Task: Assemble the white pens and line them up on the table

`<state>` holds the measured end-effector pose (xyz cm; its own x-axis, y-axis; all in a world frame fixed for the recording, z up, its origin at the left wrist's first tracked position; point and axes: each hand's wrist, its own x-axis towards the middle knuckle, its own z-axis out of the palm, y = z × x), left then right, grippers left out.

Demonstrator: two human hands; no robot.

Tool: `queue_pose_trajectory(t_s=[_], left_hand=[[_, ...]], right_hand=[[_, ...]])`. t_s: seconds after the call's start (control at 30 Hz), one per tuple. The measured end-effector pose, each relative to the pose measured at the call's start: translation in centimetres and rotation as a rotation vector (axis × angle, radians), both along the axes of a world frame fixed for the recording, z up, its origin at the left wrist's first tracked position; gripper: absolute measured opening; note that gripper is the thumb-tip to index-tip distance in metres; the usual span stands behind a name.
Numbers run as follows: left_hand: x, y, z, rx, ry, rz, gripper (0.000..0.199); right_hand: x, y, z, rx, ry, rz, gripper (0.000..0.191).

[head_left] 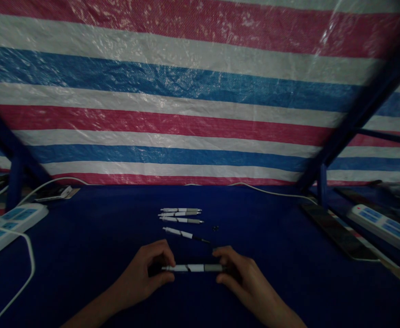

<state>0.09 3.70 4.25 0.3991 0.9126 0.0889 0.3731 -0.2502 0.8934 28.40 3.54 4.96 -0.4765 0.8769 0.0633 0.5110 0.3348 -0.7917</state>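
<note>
A white pen with a grey grip (196, 268) lies level between my two hands, low over the blue table. My left hand (150, 269) pinches its clicker end between thumb and fingers. At the grip end, my right hand (241, 275) has its thumb and fingers closed around the tip, which they hide. Just beyond is a pen without its grey grip (182, 233), its dark front part bare. Farther back, several similar white pens (181, 214) lie side by side. Some tiny dark pieces (215, 228) sit to the right of them.
A white power strip (13, 228) with a cable stands at the left, and another power strip (384, 225) at the right. A dark phone (338, 230) lies on the right side of the blue table (118, 205). Behind hangs a striped tarp (186, 105) between blue frame bars.
</note>
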Motion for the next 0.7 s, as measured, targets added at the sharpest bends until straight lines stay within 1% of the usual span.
queue_pose_trajectory(t_s=[0.03,0.13,0.17,0.27,0.33,0.4,0.5,0.6,0.7], left_hand=[[0.0,0.0,0.0,0.001,0.000,0.000,0.009],[0.1,0.0,0.2,-0.002,-0.017,-0.007,0.007],[0.1,0.0,0.2,-0.005,-0.020,-0.007,0.007],[0.1,0.0,0.3,-0.016,-0.018,0.001,0.008],[0.1,-0.1,0.3,-0.022,-0.019,0.003,0.009],[0.1,-0.2,0.2,-0.036,-0.029,0.003,0.011],[0.3,-0.3,0.2,-0.069,-0.069,-0.002,0.013],[0.5,-0.3,0.1,-0.097,-0.103,-0.012,0.015],[0.4,-0.2,0.0,-0.106,-0.113,-0.002,0.014]], right_hand=[[0.0,0.0,0.0,0.004,0.017,-0.008,0.020],[0.0,0.0,0.0,0.036,0.005,-0.021,0.013],[0.0,0.0,0.1,0.045,-0.005,-0.014,0.014],[0.2,0.1,0.2,0.066,0.002,0.012,0.007],[0.2,0.2,0.0,0.082,0.007,0.012,0.012],[0.2,0.2,-0.3,0.091,-0.009,0.008,0.009],[0.0,0.2,-0.7,0.117,-0.024,0.008,0.017],[-0.2,0.1,-0.3,0.116,-0.007,0.014,0.023],[-0.3,0.0,0.4,0.070,0.032,0.010,0.020]])
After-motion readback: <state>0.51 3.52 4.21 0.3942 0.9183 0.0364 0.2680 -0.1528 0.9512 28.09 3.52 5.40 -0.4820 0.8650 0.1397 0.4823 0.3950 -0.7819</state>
